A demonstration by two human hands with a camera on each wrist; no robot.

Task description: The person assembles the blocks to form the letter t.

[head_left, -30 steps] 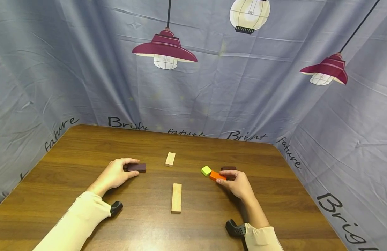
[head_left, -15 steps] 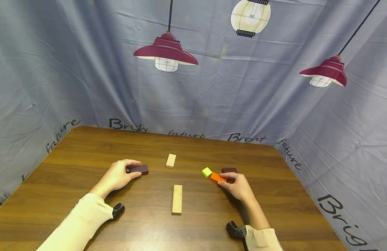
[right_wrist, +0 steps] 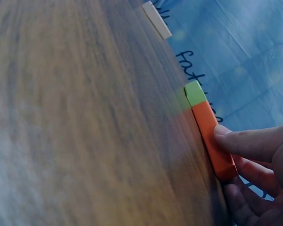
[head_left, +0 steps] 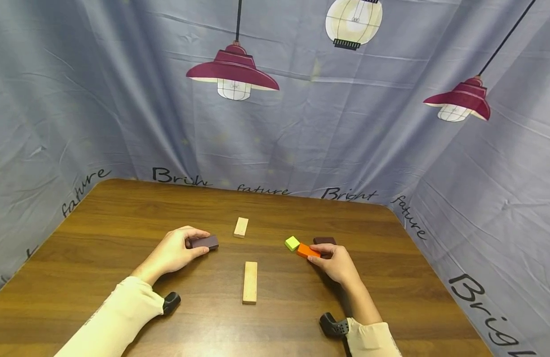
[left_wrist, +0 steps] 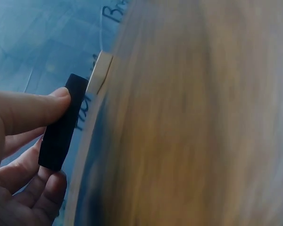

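At the left of the table, my left hand pinches a dark purple block between thumb and fingers; in the left wrist view the block looks almost black. On the right side, my right hand grips an orange block by its right part. A lime green block touches the orange block's far left end, and in the right wrist view the green block meets the end of the orange block. Just behind my right fingers lies a dark brown block, partly covered.
A short pale wooden block lies toward the back of the wooden table. Nearer the front, between my hands, is a longer pale block. A grey-blue curtain with printed lamps hangs behind and at both sides.
My left hand has moved a little to the right with the dark purple block, which is now slightly turned. My right hand and the orange block have hardly moved.
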